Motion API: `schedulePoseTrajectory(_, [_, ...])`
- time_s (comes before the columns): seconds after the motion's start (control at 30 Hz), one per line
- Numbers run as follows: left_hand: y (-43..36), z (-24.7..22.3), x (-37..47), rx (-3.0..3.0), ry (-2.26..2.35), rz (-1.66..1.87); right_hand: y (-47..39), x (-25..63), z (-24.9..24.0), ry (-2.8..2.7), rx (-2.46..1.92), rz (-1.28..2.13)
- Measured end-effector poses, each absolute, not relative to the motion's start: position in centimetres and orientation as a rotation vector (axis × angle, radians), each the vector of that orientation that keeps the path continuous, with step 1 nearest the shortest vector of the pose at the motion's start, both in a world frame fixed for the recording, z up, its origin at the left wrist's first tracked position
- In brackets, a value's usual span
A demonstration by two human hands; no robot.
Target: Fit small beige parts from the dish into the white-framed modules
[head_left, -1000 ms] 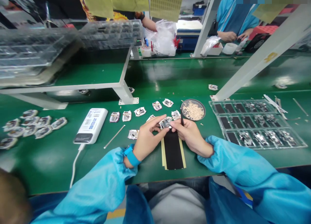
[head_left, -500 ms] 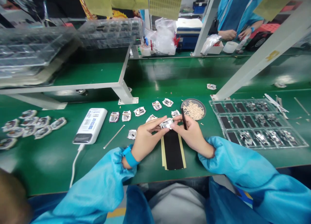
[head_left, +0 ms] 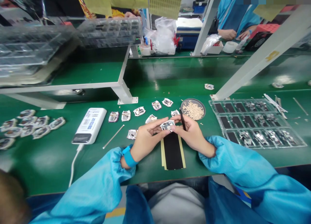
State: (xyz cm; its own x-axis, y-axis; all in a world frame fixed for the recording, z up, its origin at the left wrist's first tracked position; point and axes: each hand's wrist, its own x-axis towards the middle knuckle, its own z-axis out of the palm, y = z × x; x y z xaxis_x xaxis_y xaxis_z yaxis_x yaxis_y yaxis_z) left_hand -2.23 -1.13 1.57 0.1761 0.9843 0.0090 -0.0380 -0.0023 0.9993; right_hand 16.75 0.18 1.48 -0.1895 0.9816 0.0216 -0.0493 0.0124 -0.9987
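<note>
Over a black strip with yellow edges (head_left: 173, 154), my left hand (head_left: 147, 136) pinches a small white watch case (head_left: 167, 124) with circuit parts showing inside. My right hand (head_left: 190, 133) touches the near right side of the same case with thumb and fingertips. A slim black tool (head_left: 182, 119), possibly tweezers, stands nearly upright in that hand; its lower end is hidden. Just beyond my hands lie more watch cases, among them one case (head_left: 156, 105) and another (head_left: 139, 111). A round dish (head_left: 204, 111) of small beige pieces sits behind my right hand.
At the right lies a clear compartment tray (head_left: 264, 147) with dark screens and metal parts. A white power bank (head_left: 93, 120) with a cable and a cluster of cases (head_left: 41, 121) are to the left. A raised shelf (head_left: 92, 84) bears stacked trays. Across the bench is another person's hand (head_left: 227, 34).
The watch case has tilted in my fingers, so its circuit side shows more. Both hands stay in nearly the same place, and the black tool leans slightly differently.
</note>
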Motion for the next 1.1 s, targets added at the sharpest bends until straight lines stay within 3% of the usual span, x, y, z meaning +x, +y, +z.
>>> schedulePoseTrajectory(0.53, [-1.4, 1.7, -2.0, 1.116, 0.934, 1.120, -0.3, 16.4, 1.2, -1.266, -1.079, 1.400])
schedulePoseTrajectory(1.1, [-1.8, 1.2, -1.2, 1.615, 1.189, 1.182, 0.2, 15.6, 1.1, -1.431, -1.214, 1.153])
